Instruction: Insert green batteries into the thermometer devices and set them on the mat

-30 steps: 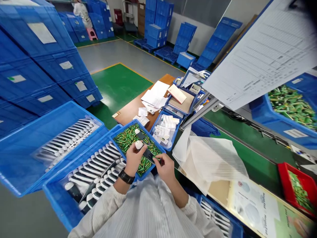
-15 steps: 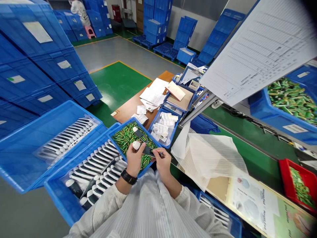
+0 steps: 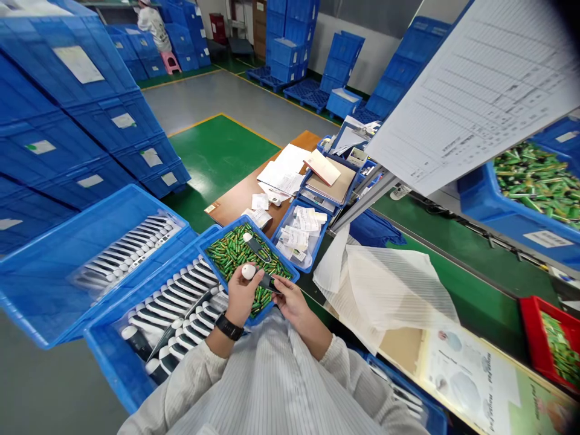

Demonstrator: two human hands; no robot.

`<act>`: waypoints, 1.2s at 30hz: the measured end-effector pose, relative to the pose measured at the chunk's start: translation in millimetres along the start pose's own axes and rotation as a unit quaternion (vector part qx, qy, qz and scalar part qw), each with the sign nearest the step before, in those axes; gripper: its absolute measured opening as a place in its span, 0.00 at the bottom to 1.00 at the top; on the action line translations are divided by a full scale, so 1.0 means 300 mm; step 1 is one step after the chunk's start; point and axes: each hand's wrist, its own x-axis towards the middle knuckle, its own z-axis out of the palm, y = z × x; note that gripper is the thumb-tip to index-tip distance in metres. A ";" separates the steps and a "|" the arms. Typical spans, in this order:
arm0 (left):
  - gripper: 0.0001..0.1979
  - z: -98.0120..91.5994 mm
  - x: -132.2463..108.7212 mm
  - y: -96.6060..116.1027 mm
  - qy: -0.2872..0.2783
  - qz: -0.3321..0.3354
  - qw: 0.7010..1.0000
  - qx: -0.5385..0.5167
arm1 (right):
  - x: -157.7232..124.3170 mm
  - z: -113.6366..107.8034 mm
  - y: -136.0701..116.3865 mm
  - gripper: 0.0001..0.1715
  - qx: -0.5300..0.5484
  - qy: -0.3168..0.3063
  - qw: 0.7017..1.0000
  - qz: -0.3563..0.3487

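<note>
A dark handheld device (image 3: 265, 280) with a white rounded end is held between both hands above a blue tray (image 3: 290, 273) of green battery-like cylinders (image 3: 226, 254). My left hand (image 3: 241, 295) is closed around the device by its white end. At the opposite, dark end, my right hand (image 3: 290, 301) pinches it with thumb and fingers. Another such device (image 3: 256, 246), white at one end and with a loop at the other, lies on top of the cylinders. To the left, a blue crate (image 3: 106, 356) holds rows of black-and-white devices (image 3: 181, 296).
Another blue crate (image 3: 40, 302) with bagged devices adjoins on the left, before tall stacked crates (image 3: 90, 121). A tray of white packets (image 3: 299, 235) sits right of the cylinders. White foam sheets (image 3: 394, 284) lie further right, under a hanging paper sheet (image 3: 475, 90). A person (image 3: 154, 27) sits far back.
My right hand has shifted slightly left and down along the device, its fingers now more extended. The left hand keeps hold near the white end. The view has turned slightly.
</note>
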 end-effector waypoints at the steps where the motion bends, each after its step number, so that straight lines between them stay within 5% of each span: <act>1: 0.23 -0.006 -0.001 -0.012 0.003 -0.006 1.000 -0.002 | 0.002 -0.002 0.011 0.25 0.004 0.006 1.000 0.000; 8: 0.25 -0.078 0.025 -0.075 0.047 -0.056 0.996 -0.051 | 0.067 -0.005 0.078 0.28 -0.088 0.009 0.996 -0.018; 11: 0.28 -0.139 0.061 -0.072 0.093 -0.043 0.994 -0.046 | 0.114 -0.027 0.038 0.24 -0.271 0.000 0.958 -0.090; 13: 0.30 -0.179 0.080 -0.065 0.107 -0.043 0.993 -0.036 | 0.144 -0.042 -0.001 0.16 -0.494 -0.050 0.851 -0.170; 17: 0.32 -0.245 0.096 -0.063 0.112 -0.035 0.993 0.002 | 0.191 -0.040 -0.025 0.20 -0.788 -0.238 0.530 -0.204; 18: 0.32 -0.258 0.096 -0.065 0.117 -0.030 0.993 0.011 | 0.199 -0.033 -0.016 0.21 -0.815 -0.265 0.477 -0.195; 20: 0.33 -0.283 0.093 -0.072 0.127 -0.024 0.991 0.025 | 0.211 -0.016 0.010 0.17 -0.839 -0.290 0.422 -0.183; 24: 0.34 -0.313 0.080 -0.076 0.133 -0.026 0.990 0.028 | 0.217 0.001 0.047 0.08 -0.834 -0.286 0.431 -0.192; 27: 0.34 -0.309 0.064 -0.069 0.136 -0.035 0.990 0.016 | 0.195 -0.006 0.034 0.11 -0.823 -0.267 0.457 -0.208; 29: 0.33 -0.295 0.051 -0.061 0.133 -0.047 0.990 0.002 | 0.162 -0.011 0.012 0.15 -0.781 -0.246 0.528 -0.226; 33: 0.30 -0.239 0.026 -0.039 0.107 -0.070 0.992 -0.020 | 0.053 0.013 -0.030 0.13 -0.583 -0.166 0.746 -0.276; 36: 0.29 -0.182 0.017 -0.020 0.076 -0.089 0.993 -0.024 | -0.028 0.053 -0.045 0.13 -0.514 -0.125 0.787 -0.317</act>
